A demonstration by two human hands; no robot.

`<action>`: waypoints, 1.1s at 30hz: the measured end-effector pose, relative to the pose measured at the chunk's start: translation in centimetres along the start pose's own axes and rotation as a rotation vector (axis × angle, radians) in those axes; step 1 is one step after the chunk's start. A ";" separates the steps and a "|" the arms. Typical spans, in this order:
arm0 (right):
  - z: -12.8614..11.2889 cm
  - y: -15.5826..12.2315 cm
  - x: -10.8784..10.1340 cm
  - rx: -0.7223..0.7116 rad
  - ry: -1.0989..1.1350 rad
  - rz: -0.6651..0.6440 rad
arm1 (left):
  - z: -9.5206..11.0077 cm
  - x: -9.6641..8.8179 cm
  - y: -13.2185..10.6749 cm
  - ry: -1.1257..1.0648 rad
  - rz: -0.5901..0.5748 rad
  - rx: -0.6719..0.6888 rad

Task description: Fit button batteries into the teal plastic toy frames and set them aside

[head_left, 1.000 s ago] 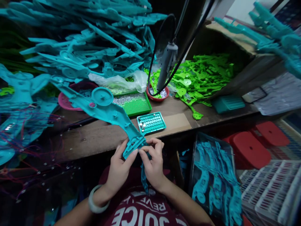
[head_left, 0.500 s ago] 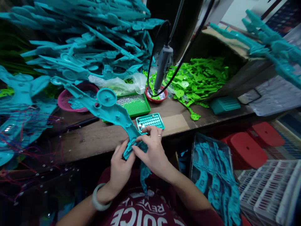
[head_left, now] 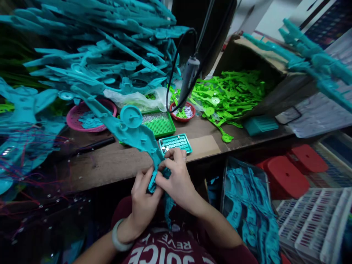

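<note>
Between both hands (head_left: pixel 162 187), teal plastic part (head_left: pixel 129 126).

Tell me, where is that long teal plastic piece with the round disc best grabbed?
Probably at its narrow near end, coming from the person's side: the long teal piece tapers there, the left hand and right hand clasp it, and its disc end slants away.

Left hand (head_left: pixel 143 200): a thick, pale, smooth bangle (head_left: pixel 119 238) sits on the wrist just behind it. Right hand (head_left: pixel 177 179): a thin silvery ring (head_left: pixel 183 158) on one finger. Both forearms are bare. Below the hands is a dark red T-shirt (head_left: pixel 154 240) with large white block lettering (head_left: pixel 165 256), upside down and partly cut off.
</note>
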State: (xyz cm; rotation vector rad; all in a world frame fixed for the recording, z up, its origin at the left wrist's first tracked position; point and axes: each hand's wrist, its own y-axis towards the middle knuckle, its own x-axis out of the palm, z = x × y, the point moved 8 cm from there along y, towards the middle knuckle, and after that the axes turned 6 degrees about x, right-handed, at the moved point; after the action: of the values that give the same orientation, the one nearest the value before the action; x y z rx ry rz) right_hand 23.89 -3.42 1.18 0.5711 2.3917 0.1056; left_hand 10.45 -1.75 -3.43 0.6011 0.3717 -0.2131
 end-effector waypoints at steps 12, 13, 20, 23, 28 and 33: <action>2.9 4.0 -0.2 0.053 0.616 0.009 | -3.2 2.4 0.9 -0.281 -0.135 -0.359; 2.7 4.1 0.2 0.048 0.635 -0.019 | -3.5 2.6 0.9 -0.301 -0.134 -0.396; 3.2 4.3 1.4 0.101 0.784 -0.103 | -4.7 3.5 0.7 -0.378 -0.077 -0.508; 4.0 4.4 1.6 0.135 0.846 -0.089 | -5.0 4.2 0.4 -0.421 -0.120 -0.514; 4.5 4.4 1.8 0.142 0.892 -0.032 | -5.9 4.2 -0.3 -0.431 -0.083 -0.568; 4.6 4.4 2.0 0.146 0.864 -0.041 | -5.9 4.8 -0.6 -0.525 -0.114 -0.590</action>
State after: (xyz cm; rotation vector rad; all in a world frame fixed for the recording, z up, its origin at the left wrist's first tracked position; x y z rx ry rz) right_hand 27.02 1.12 -2.58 0.6245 3.2686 0.1907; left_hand 13.00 0.78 -10.15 -0.0681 -0.0493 -0.3431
